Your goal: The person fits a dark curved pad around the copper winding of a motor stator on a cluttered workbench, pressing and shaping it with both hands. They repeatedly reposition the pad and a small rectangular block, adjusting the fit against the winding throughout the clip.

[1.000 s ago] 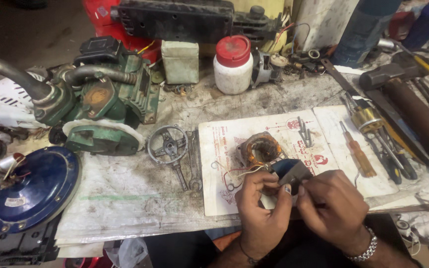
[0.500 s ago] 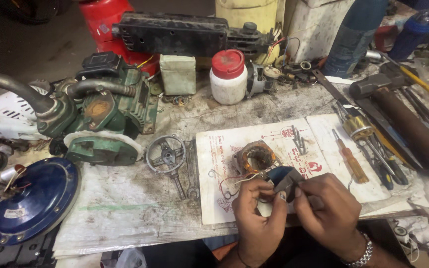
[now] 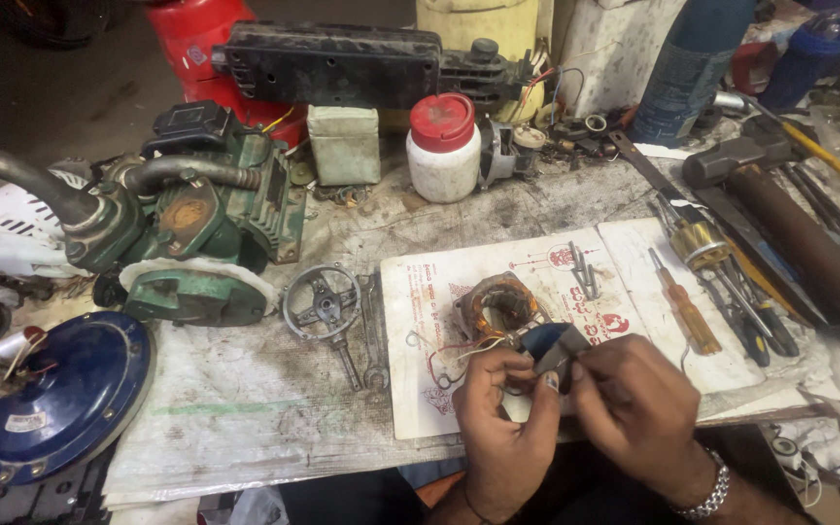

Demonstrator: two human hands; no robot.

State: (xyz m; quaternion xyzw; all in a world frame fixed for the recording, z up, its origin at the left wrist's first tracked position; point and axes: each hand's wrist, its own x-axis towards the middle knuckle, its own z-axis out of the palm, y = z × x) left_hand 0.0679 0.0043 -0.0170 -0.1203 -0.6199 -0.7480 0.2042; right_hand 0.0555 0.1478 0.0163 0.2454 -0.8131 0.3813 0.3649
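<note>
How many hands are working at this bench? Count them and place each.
2. The left hand and the right hand meet at the near edge, both pinching a small dark part just below the copper-wound coil. No other hands show.

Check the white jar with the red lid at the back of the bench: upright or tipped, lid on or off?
Upright and closed. The white jar stands on its base, with the red lid sitting squarely on top. How full it is cannot be told.

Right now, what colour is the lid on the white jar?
Red lid on the white jar, head view.
</note>
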